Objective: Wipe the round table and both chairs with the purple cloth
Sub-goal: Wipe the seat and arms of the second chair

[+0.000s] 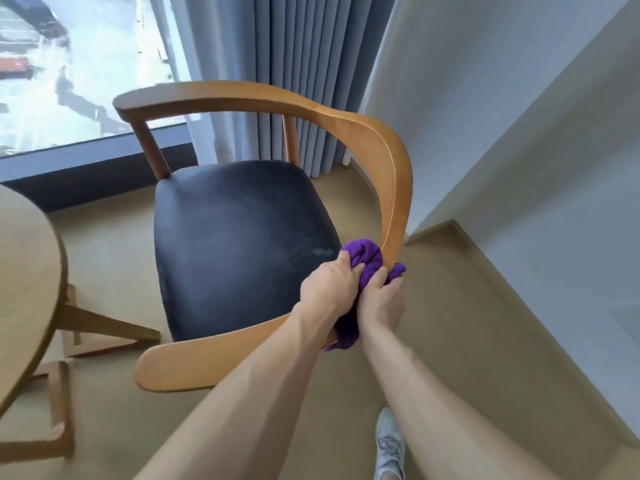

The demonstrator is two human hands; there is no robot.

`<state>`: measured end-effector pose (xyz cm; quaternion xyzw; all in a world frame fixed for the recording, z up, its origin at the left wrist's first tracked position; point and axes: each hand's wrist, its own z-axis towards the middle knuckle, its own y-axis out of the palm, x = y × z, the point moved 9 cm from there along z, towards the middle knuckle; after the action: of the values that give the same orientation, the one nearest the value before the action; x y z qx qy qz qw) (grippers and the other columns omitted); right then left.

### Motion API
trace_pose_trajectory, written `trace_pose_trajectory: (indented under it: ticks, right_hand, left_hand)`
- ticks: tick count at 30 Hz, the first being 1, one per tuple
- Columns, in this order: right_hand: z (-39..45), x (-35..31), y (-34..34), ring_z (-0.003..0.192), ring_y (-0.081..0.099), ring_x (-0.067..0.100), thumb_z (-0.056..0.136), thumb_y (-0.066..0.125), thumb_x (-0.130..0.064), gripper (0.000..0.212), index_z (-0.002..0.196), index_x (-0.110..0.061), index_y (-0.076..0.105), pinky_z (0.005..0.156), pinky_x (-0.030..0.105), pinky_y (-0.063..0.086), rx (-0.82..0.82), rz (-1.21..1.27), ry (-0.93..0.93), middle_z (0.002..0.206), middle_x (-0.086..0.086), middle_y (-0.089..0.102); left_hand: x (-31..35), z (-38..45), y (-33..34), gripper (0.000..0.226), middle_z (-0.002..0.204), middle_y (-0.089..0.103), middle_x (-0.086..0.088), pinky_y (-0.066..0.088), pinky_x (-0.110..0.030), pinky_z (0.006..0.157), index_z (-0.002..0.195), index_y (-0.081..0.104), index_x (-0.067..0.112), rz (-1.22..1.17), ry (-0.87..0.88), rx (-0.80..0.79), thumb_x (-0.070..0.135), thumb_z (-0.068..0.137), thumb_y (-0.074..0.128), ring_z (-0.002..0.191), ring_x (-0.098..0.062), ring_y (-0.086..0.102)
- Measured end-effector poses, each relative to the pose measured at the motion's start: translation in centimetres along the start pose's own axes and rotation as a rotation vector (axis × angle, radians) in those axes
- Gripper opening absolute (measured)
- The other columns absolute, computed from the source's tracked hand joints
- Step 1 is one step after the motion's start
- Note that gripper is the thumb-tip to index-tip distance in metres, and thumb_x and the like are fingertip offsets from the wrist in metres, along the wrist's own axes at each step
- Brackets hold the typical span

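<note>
A wooden chair [374, 140] with a curved back rail and a dark padded seat [239, 244] stands in the middle of the view. The purple cloth [369, 259] is wrapped around the rail at its near right bend. My left hand [329, 289] grips the cloth from the seat side. My right hand [382, 301] grips it from the outer side, fingers curled over the cloth. Part of the cloth hangs below my hands. The edge of the round wooden table [24, 271] shows at the left.
Grey curtains [287, 64] hang behind the chair beside a large window [69, 64]. A white wall and a low ledge [519, 209] run close along the right. The table's wooden legs [86, 327] spread over the beige floor at left. My shoe [389, 441] is below.
</note>
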<state>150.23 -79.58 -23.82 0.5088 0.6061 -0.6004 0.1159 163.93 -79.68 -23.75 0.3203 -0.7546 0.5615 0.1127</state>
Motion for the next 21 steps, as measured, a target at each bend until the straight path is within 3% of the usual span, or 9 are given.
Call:
trace_pose_trajectory:
  ticks: [9,15,19,21]
  right_hand:
    - [-9.4,2.1,0.8,0.11,0.057,0.042,0.101,0.047,-0.025,0.04,0.126,0.006,0.042,0.081,0.034,0.041,0.058,0.034,0.048,0.126,0.028,0.055]
    - [-14.2,2.0,2.1,0.111,0.057,0.045,0.101,0.045,-0.033,0.05,0.131,0.006,0.036,0.078,0.042,0.046,-0.056,-0.181,0.171,0.133,0.026,0.048]
    - [-17.2,1.6,0.9,0.11,0.061,0.037,0.098,0.049,-0.035,0.031,0.114,-0.009,0.045,0.078,0.039,0.047,-0.166,-0.352,0.146,0.123,0.016,0.06]
    - [-18.5,-0.4,0.4,0.109,0.061,0.033,0.096,0.05,-0.028,0.019,0.111,-0.016,0.05,0.079,0.036,0.046,-0.242,-0.359,0.034,0.117,0.009,0.064]
  left_hand:
    - [-6.3,-5.8,-2.5,0.038,0.103,0.064,-0.003,0.037,-0.033,0.069,0.109,0.046,0.02,0.108,0.09,0.047,0.055,0.102,0.035,0.097,-0.027,0.063]
    - [-10.0,-8.5,-4.6,0.035,0.103,0.062,0.0,0.042,-0.033,0.07,0.104,0.046,0.021,0.059,0.066,-0.013,0.056,0.1,0.04,0.097,-0.024,0.06]
    - [-10.9,-10.3,-6.2,0.021,0.104,0.061,0.0,0.045,-0.034,0.072,0.104,0.047,0.022,0.066,0.065,-0.023,0.041,0.097,0.051,0.098,-0.024,0.059]
    - [-10.6,-11.1,-8.6,0.013,0.099,0.063,0.0,0.048,-0.037,0.078,0.099,0.048,0.019,-0.063,0.066,0.007,0.028,0.093,0.055,0.093,-0.026,0.059]
